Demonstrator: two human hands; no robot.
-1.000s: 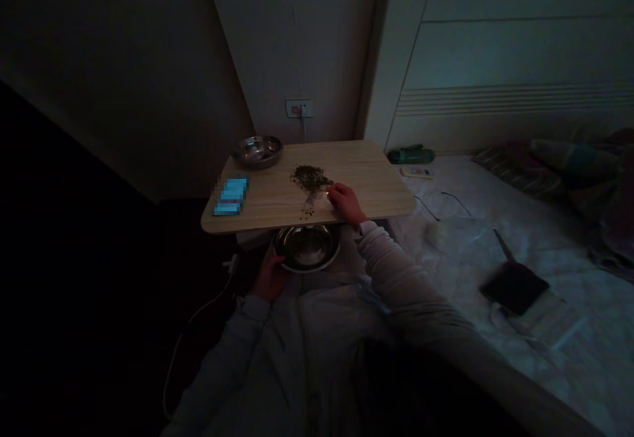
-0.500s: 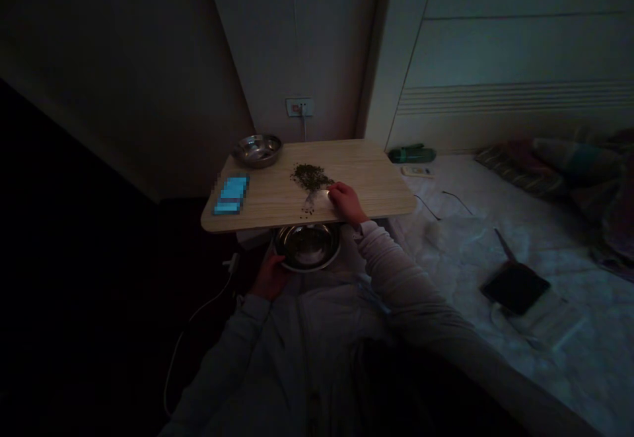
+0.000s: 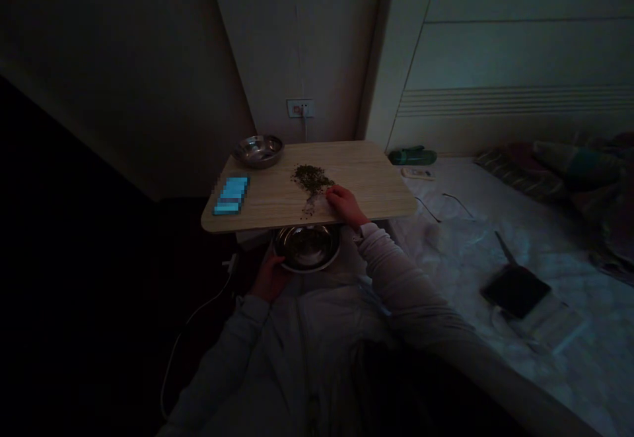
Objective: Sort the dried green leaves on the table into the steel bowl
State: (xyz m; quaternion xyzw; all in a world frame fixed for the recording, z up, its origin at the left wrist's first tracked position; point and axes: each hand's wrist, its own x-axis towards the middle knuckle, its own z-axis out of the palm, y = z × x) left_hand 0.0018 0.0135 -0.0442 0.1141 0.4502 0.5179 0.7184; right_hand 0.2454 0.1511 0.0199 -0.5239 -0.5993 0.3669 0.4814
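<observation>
On the small wooden table (image 3: 366, 166) lies a pile of small dark green grains (image 3: 310, 176), with some strewn toward the near edge. My right hand (image 3: 345, 204) is at the pile's near right side, its fingers pinched on a clear, plastic-looking piece (image 3: 321, 204) that rests low over the tabletop. The exact kind of this piece is too dim to make out. Just below the table edge, my left hand (image 3: 270, 277) grips the rim of a steel bowl (image 3: 308, 249) from the left, keeping it over my lap.
Another steel bowl (image 3: 258, 152) stands at the table's back left, behind a blurred lit phone (image 3: 231, 195). Right of the table, a bed (image 3: 446, 278) bears a green bottle (image 3: 413, 156), a remote (image 3: 418, 174), glasses (image 3: 442, 207) and a dark flat object (image 3: 516, 290). A white cord (image 3: 195, 315) hangs at left.
My right hand has shifted very slightly at the near side of the pile, and the glint on the clear piece has faded. The left hand and bowl stay put.
</observation>
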